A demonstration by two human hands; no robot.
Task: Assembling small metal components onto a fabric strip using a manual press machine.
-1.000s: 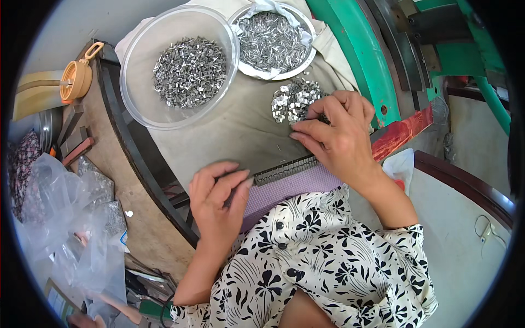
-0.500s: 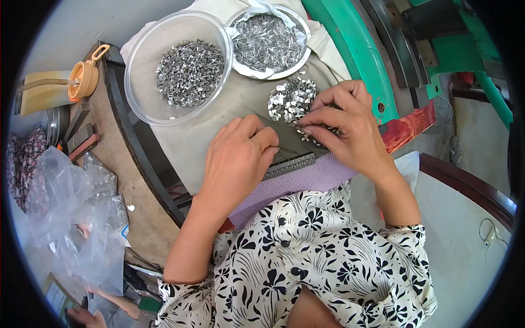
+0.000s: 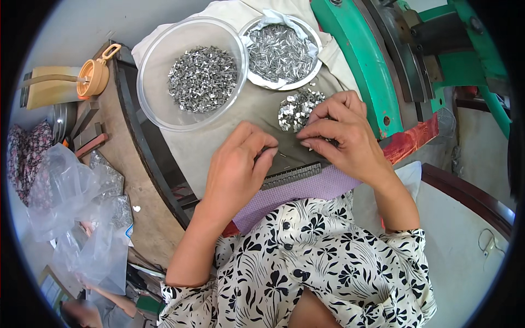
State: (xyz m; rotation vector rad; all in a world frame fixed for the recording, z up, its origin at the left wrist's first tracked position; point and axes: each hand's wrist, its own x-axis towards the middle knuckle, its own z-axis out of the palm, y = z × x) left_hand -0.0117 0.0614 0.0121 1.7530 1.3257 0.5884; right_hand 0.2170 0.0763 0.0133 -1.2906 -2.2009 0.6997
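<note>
My left hand point(image 3: 239, 159) is closed in a pinch just left of a dark slotted metal strip point(image 3: 292, 176). Whatever its fingertips hold is hidden. The strip, lined with a row of small pieces, lies along the far edge of a purple textured mat point(image 3: 306, 191). My right hand point(image 3: 344, 136) also pinches, with a tiny bit of metal showing at its fingertips. Under and beyond those fingers is a pile of small shiny metal pieces point(image 3: 295, 109). A few loose bits lie on the cloth between both hands.
A clear plastic tub point(image 3: 143, 87) of small metal parts point(image 3: 202, 79) stands at the far left, beside a lined white bowl point(image 3: 314, 68) of metal pins point(image 3: 280, 52). Green machinery point(image 3: 361, 65) borders the right. Plastic bags point(image 3: 87, 218) and an orange cup point(image 3: 93, 78) are left; another person appears lower left.
The view has shifted slightly, so the scene sits lower and further right. My right fingertips have drawn a little from the pile toward the strip. Both hands stay pinched.
</note>
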